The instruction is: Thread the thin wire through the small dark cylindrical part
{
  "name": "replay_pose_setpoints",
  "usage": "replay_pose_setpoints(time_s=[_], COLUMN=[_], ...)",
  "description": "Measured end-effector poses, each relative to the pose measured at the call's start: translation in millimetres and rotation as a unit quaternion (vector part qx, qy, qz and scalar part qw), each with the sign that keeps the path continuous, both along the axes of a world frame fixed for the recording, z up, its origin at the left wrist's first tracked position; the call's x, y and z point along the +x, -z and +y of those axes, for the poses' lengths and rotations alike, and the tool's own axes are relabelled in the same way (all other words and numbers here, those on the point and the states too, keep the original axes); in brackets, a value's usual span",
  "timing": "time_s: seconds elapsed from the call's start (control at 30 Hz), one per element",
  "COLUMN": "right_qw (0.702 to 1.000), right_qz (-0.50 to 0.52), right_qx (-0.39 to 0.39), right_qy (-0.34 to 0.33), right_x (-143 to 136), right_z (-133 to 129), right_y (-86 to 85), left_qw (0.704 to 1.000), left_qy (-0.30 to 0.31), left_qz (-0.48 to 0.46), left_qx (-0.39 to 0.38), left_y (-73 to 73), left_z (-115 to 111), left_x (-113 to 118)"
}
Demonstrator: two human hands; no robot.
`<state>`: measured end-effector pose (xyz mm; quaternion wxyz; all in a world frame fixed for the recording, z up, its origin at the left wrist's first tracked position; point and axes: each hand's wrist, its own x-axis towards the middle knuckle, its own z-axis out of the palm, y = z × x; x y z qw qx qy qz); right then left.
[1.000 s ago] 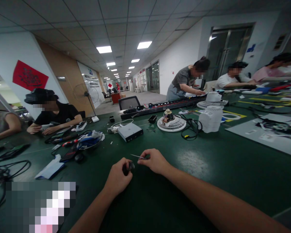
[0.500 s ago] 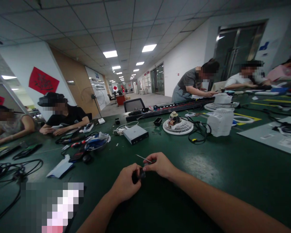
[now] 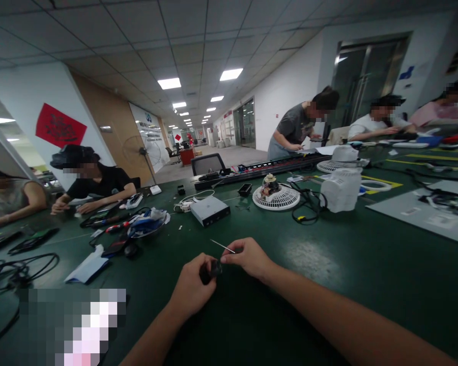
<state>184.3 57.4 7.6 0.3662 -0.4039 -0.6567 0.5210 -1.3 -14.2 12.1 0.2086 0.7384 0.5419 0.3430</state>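
Note:
Low over the green table, my left hand (image 3: 194, 282) is closed round a small dark part (image 3: 216, 268), too dim to name more closely. Just to its right, my right hand (image 3: 246, 256) pinches a thin metal rod (image 3: 223, 246), perhaps a screwdriver shaft or tweezers. The rod slants up and to the left past the fingers, its free end in the air. The right fingertips are close to the dark part; whether they touch it I cannot tell. Beyond my hands lies a silver and black optical drive (image 3: 210, 211).
On the green table (image 3: 328, 315) stand a white fan grille with a motor (image 3: 276, 195), a white housing (image 3: 341, 189) and a small black tray (image 3: 245, 189). Tangled cables (image 3: 21, 272) and a folded paper (image 3: 87, 267) lie left. Several people work round the table.
The right fingertips have drawn slightly apart from the dark part in my left hand, which now shows more plainly. The whole view has shifted a little.

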Motion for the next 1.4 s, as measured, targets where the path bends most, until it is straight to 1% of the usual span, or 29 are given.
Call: replay_pose_setpoints(time_s=[0.07,0.13,0.27,0.33,0.47,0.63,0.7,0.8,0.83,0.9,1.03,1.1,1.17,1.2,1.27,1.33,1.4], right_qw=[0.999,0.998,0.997,0.996,0.995,0.99,0.989,0.987,0.987,0.988,0.993,0.992,0.984,0.973,0.937,0.914,0.902], right_qz=[0.019,0.029,0.003,-0.007,-0.01,0.009,-0.011,-0.062,-0.07,-0.068,-0.049,-0.066,-0.1,-0.13,-0.208,-0.246,-0.264], right_qx=[0.003,0.014,0.063,0.075,0.068,0.053,0.075,0.13,0.139,0.134,0.079,0.094,0.148,0.191,0.279,0.32,0.339], right_qy=[-0.034,-0.047,-0.048,-0.053,-0.073,-0.131,-0.127,-0.066,-0.052,-0.043,-0.078,-0.061,-0.028,-0.019,-0.019,-0.032,-0.05], right_x=[-0.7,-1.2,-1.4,-1.0,0.3,2.7,3.5,2.4,1.3,-1.7,-4.1,-0.6,6.3,10.5,18.5,24.0,26.0], right_z=[-0.7,-1.9,-3.2,-2.2,0.2,-1.0,-2.4,-5.0,-5.8,-6.8,-4.0,-1.0,1.6,2.6,3.6,3.6,2.7], right_y=[-0.1,-0.9,-1.2,-0.1,1.0,-0.1,0.6,2.5,3.1,4.3,4.5,1.4,-4.1,-7.3,-13.4,-17.8,-19.9], left_qw=[1.0,0.998,0.996,0.995,0.995,0.995,0.996,0.995,0.994,0.994,0.993,0.993,0.994,0.994,0.993,0.992,0.993], left_qy=[0.002,-0.006,-0.017,-0.015,-0.009,0.0,0.011,0.024,0.019,0.012,0.02,0.02,0.003,-0.011,-0.027,-0.036,-0.029], left_qz=[-0.019,-0.04,-0.055,-0.061,-0.05,-0.028,-0.021,-0.021,-0.017,-0.008,-0.016,-0.015,-0.002,0.011,0.029,0.038,0.042], left_qx=[0.024,0.052,0.062,0.073,0.082,0.091,0.09,0.098,0.102,0.108,0.113,0.112,0.111,0.11,0.11,0.112,0.11], left_y=[0.6,-1.0,-1.4,-0.2,0.3,-1.4,-1.0,0.3,0.5,0.3,-2.1,-3.0,-2.7,-1.9,0.2,2.1,2.8], left_z=[-2.7,-5.9,-9.0,-8.5,-6.3,-6.6,-7.3,-7.7,-7.7,-7.6,-6.0,-4.0,-1.1,0.5,3.7,6.1,7.0], left_x=[9.1,12.8,9.6,7.5,7.2,7.8,7.2,5.7,5.2,4.9,5.4,4.4,1.1,-1.5,-7.4,-12.5,-14.7])
